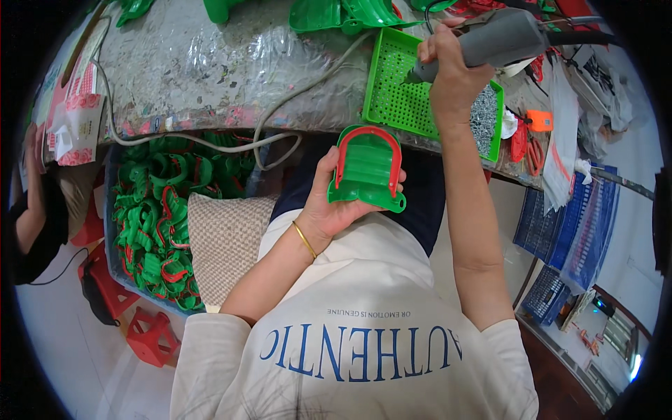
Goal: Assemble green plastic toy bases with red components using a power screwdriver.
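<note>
My left hand [326, 211] is closed around a green plastic part [369, 171] and holds it up in front of my lap. A red U-shaped strip [397, 157] lies along the part's edge, and a small tab with a hole sticks out at its lower right corner. My right hand [451, 84] grips a grey electric screwdriver [493, 40]. The tool's dark tip points down to the left, over a bright green perforated tray [372, 91] on the table. Small silvery screws [483, 115] are heaped in the tray's right part, partly behind my right wrist.
A blue bin [112, 245] full of green and red parts [157, 224] stands left of me, beside a woven cushion [231, 234]. A grey cable [210, 149] loops over the table edge. Scissors [535, 155] lie right of the tray. Another person's arm [33, 196] shows far left.
</note>
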`<state>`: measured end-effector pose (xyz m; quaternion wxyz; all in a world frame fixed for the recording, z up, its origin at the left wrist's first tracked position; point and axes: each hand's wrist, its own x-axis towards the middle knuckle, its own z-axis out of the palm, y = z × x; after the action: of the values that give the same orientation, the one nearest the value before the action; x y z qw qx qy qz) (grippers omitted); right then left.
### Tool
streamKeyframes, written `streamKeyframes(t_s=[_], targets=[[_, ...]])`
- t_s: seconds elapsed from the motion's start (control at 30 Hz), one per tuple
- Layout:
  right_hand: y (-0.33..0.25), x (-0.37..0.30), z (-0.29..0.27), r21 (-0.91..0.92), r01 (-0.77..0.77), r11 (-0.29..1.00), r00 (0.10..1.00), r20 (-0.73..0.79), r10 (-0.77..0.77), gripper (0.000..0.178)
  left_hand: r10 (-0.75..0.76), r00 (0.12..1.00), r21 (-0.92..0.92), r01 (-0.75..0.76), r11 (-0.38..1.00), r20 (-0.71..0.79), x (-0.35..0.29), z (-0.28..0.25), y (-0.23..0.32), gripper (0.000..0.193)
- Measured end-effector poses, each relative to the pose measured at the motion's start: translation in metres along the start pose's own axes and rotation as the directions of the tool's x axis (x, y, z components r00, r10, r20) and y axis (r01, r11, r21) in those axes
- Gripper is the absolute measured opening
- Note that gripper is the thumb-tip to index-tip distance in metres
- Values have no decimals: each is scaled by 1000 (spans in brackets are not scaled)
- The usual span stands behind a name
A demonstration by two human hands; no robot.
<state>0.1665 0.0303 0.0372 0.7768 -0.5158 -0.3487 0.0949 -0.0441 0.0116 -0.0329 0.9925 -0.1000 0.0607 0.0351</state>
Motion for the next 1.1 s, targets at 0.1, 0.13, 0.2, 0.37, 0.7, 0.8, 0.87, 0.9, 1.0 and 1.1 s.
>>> streamKeyframes(t_s=[0.1,0.13,0.2,0.37,0.7,0.8,0.87,0.9,1.0,1.1], targets=[[-12,2,-3,38,16,999,1000,-3,-16,14,0,1000,-44,0,999,-6,-1,1,1,76],[-17,3,-1,45,49,998,999,-6,-48,15,-8,1000,-40,9,999,6,1,2,1,76],[-52,-7,23,70,-34,997,999,-35,36,19,9,1000,-71,-9,997,-3,1,5,0,77],[-70,-39,43,926,-374,-49,923,377,77,28,3,1000,-17,-3,1000,-25,7,6,-4,78],[-104,-81,48,204,-297,933,932,273,237,19,-2,994,36,6,999,-108,-2,11,-9,67],[-104,-83,48,193,-305,933,936,244,256,19,17,994,109,-5,994,-105,-3,12,-11,67],[-101,-85,47,193,-300,934,936,246,250,18,29,994,162,-12,987,-102,-3,15,-11,67],[-100,-85,47,191,-293,937,937,250,243,18,29,994,160,-12,987,-105,-3,17,-12,67],[-94,-87,48,148,-247,958,943,265,202,18,95,987,250,-61,966,-129,-4,24,-13,67],[-37,-86,50,869,-145,472,927,287,-243,30,77,992,227,-52,973,-103,-1,21,-13,66]])
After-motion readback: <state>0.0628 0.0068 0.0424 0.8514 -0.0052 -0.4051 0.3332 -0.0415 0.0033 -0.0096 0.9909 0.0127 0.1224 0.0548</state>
